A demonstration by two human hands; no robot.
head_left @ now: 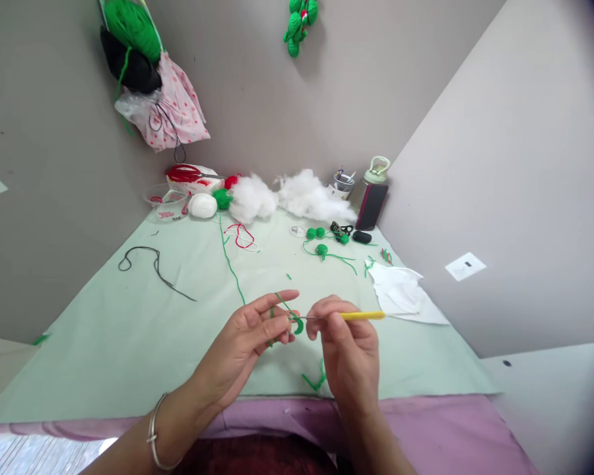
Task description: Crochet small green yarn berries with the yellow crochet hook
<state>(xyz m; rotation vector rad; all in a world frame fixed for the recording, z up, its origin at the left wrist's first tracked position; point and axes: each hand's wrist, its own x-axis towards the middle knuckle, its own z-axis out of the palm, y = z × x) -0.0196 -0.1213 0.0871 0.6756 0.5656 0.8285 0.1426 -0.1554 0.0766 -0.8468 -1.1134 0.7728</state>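
My left hand (pixel 257 326) pinches a small curved piece of green crochet (pixel 299 324) between thumb and fingers. Green yarn (pixel 232 267) runs from the green ball (pixel 222 198) at the back to this hand, with a strand looped over its raised index finger. In my right hand (pixel 349 340) is a crochet hook (pixel 363 316) with a yellow handle, gripped in closed fingers. Its thin metal shaft points left and meets the green piece; whether the tip is inside a stitch is too small to tell. Green yarn scraps (pixel 315 379) lie on the cloth below my hands.
White stuffing (pixel 307 194), a white yarn ball (pixel 202 205), red scissors (pixel 185 173) and a clear tub (pixel 164 204) line the back. Small green crochet balls (pixel 321 250), a bottle (pixel 376 173) and a leaning phone (pixel 373 206) are at right. A dark cord (pixel 157 264) lies left.
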